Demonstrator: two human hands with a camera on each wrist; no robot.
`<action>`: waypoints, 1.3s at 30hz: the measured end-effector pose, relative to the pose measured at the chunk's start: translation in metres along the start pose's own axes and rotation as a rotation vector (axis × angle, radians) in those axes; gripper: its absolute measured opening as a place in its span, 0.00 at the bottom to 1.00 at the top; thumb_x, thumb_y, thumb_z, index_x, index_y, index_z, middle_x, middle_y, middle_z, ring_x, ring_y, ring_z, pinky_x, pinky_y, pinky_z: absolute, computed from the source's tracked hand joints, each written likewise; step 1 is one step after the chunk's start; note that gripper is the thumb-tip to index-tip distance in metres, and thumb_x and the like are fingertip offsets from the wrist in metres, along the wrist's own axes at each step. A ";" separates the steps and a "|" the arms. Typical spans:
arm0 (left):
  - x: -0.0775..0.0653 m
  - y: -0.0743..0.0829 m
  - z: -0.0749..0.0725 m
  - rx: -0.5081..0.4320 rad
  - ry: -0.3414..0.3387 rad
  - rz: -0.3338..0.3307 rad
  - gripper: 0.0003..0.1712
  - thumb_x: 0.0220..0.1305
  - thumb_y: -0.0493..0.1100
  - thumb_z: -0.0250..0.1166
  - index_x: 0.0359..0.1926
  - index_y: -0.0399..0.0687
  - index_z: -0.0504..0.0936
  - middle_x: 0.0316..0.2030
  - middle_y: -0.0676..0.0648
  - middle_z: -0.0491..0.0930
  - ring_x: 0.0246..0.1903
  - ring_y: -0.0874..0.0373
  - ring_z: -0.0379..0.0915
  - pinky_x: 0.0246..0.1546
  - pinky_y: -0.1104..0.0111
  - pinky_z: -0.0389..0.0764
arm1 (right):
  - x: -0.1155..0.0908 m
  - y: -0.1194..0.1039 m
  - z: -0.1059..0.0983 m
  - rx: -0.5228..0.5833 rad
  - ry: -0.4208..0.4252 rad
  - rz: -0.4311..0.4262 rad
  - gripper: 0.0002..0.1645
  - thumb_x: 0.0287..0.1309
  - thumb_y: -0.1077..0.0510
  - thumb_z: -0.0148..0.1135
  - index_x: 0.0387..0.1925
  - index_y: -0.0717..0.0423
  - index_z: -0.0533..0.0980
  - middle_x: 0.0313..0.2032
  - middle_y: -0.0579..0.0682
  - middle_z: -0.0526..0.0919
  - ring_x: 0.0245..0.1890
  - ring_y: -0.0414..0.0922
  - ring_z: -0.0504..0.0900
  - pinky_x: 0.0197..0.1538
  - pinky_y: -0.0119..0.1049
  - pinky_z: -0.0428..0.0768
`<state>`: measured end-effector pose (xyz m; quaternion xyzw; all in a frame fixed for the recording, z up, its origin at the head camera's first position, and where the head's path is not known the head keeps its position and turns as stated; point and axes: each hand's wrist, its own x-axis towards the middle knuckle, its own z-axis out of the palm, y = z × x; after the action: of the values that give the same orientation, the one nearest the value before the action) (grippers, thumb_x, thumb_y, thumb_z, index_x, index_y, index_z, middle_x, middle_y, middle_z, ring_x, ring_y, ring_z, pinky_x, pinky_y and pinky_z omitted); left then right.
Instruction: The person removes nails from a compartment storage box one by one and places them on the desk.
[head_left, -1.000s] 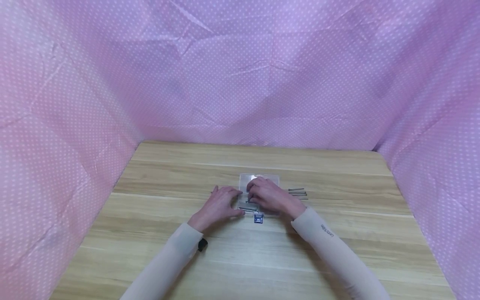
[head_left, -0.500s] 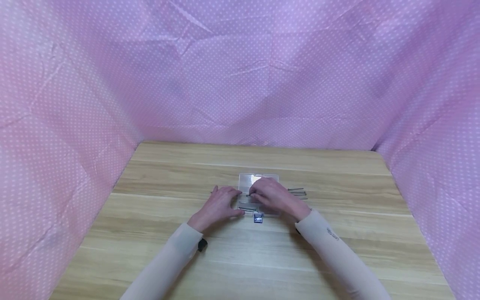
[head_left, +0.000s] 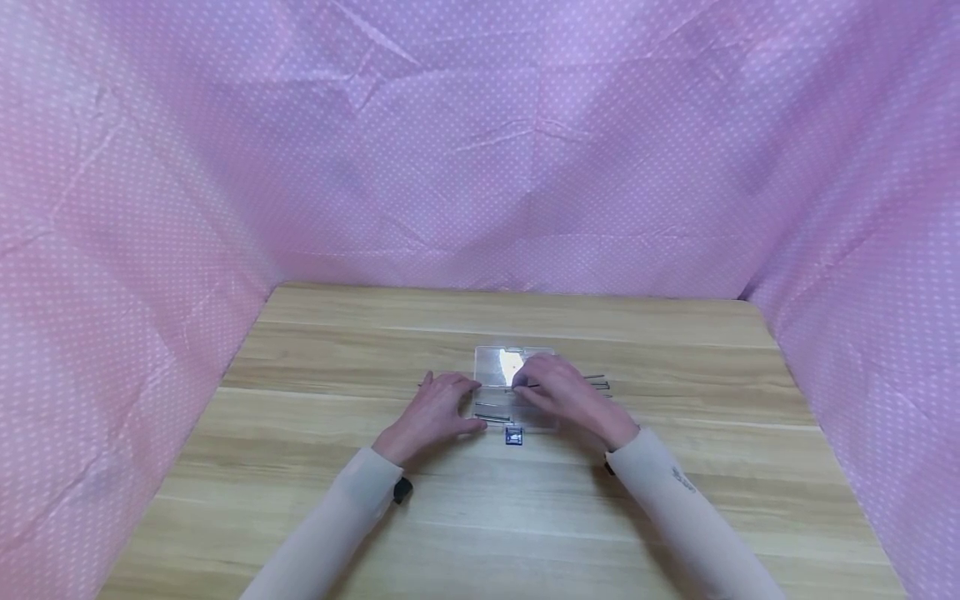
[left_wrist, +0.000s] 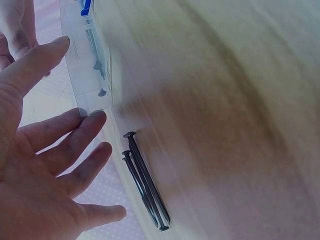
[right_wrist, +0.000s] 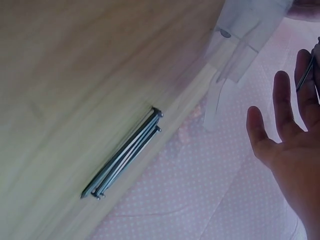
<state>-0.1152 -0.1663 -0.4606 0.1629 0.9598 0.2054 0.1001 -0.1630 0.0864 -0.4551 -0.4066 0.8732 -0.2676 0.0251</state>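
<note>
A clear plastic box (head_left: 491, 397) lies on the table with its lid (head_left: 489, 365) folded back to the far side. Long nails (head_left: 492, 418) lie inside, along its front left. My left hand (head_left: 438, 412) rests at the box's left end, its thumb by the front wall and its fingertips touching the end, fingers extended and spread. Over the right part of the box, my right hand (head_left: 566, 396) pinches a nail (right_wrist: 305, 75) between thumb and fingers. A blue latch (head_left: 513, 436) juts out from the front wall.
Several loose nails (right_wrist: 122, 155) lie on the wooden table (head_left: 480, 517) right of the box. More nails (left_wrist: 145, 185) lie beyond its left end, mostly hidden by my left hand in the head view. Pink dotted cloth (head_left: 480, 167) hangs around the table.
My right hand has risen out of the box and shifted right, with a nail between its fingers. My left hand keeps its place at the box's left end.
</note>
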 end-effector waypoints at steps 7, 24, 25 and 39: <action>-0.001 0.000 -0.001 -0.008 0.003 0.006 0.38 0.57 0.58 0.78 0.63 0.42 0.81 0.59 0.42 0.81 0.65 0.43 0.71 0.73 0.33 0.52 | -0.008 0.000 -0.006 -0.003 0.048 -0.022 0.04 0.69 0.58 0.67 0.42 0.54 0.83 0.40 0.46 0.85 0.48 0.47 0.81 0.59 0.49 0.79; -0.001 -0.002 -0.001 -0.013 0.007 0.001 0.38 0.58 0.57 0.78 0.64 0.42 0.80 0.60 0.42 0.81 0.66 0.43 0.71 0.73 0.33 0.52 | -0.030 0.005 -0.015 0.003 0.168 -0.004 0.06 0.63 0.63 0.71 0.41 0.57 0.83 0.39 0.48 0.85 0.46 0.49 0.80 0.56 0.52 0.79; -0.001 -0.002 -0.001 -0.011 0.008 0.004 0.38 0.58 0.57 0.78 0.64 0.42 0.80 0.60 0.41 0.81 0.65 0.43 0.71 0.73 0.33 0.52 | -0.031 0.005 -0.015 -0.001 0.171 -0.001 0.06 0.63 0.63 0.70 0.41 0.58 0.83 0.39 0.49 0.85 0.46 0.49 0.80 0.56 0.52 0.79; 0.001 -0.004 -0.002 -0.020 0.001 0.027 0.38 0.57 0.56 0.78 0.63 0.39 0.80 0.58 0.40 0.81 0.64 0.43 0.72 0.74 0.34 0.51 | -0.044 0.012 -0.022 -0.015 0.197 0.042 0.07 0.60 0.65 0.71 0.41 0.58 0.83 0.39 0.50 0.86 0.45 0.50 0.81 0.56 0.53 0.80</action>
<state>-0.1176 -0.1699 -0.4605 0.1747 0.9555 0.2164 0.0985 -0.1476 0.1344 -0.4496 -0.3603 0.8817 -0.2989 -0.0582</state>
